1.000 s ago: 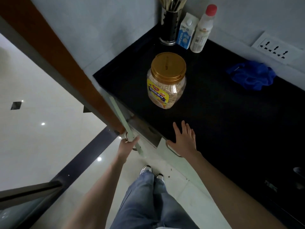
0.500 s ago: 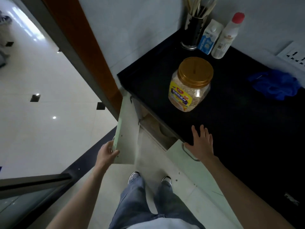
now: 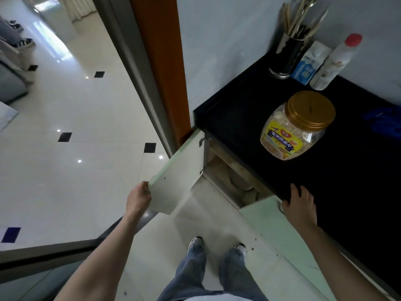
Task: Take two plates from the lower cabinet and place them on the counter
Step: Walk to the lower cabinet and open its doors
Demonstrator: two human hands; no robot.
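The pale green lower cabinet door [image 3: 180, 170] stands swung wide open to the left. My left hand [image 3: 138, 197] grips its outer edge. Inside the dim cabinet, round pale dishes [image 3: 238, 182] show on a shelf; I cannot tell exactly what they are. My right hand [image 3: 300, 206] rests flat with fingers spread on the front edge of the black counter [image 3: 249, 118], holding nothing.
A gold-lidded clear jar [image 3: 297, 127] stands on the counter. At the back are a utensil holder [image 3: 289, 53], a blue-white carton [image 3: 309, 64] and a red-capped white bottle [image 3: 335, 63]. A blue cloth [image 3: 386, 122] lies at right. The neighbouring cabinet door [image 3: 273, 227] is closed. An orange door frame [image 3: 160, 61] stands left.
My left hand has pulled the cabinet door from barely ajar to wide open, sliding from the handle to the door's edge. My right hand stayed on the counter edge.
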